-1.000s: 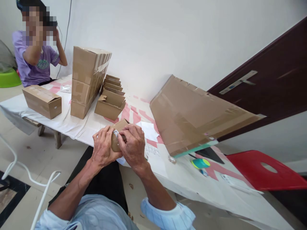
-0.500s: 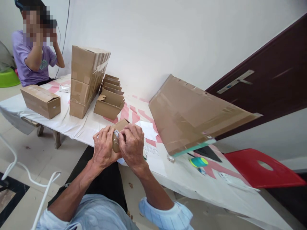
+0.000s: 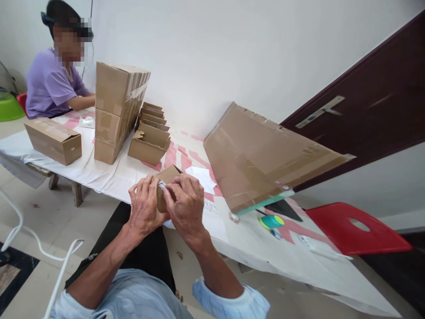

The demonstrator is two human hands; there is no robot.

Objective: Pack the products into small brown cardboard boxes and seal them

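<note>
My left hand (image 3: pixel 144 201) grips a small brown cardboard box (image 3: pixel 170 173) at the table's front edge, its fingers wrapped over the left side. The box is tilted and partly hidden by both hands. On its near end sits a small whitish rectangular sticker (image 3: pixel 161 184). My right hand (image 3: pixel 186 204) is closed there, thumb and fingertips pinching at the sticker's right edge. Just beyond, a row of open cardboard boxes (image 3: pixel 148 148) stands on the cloth-covered table.
Stacked closed boxes (image 3: pixel 109 113) and a single box (image 3: pixel 55 139) stand to the left, near a person in purple (image 3: pixel 55 84). A large cardboard sheet (image 3: pixel 265 155) leans at right. A teal tape roll (image 3: pixel 271 221) and a red chair (image 3: pixel 355 226) are at far right.
The right hand has shifted slightly at the sticker, with the box still held in the left. The person at left has lowered their hands from their head to the table.
</note>
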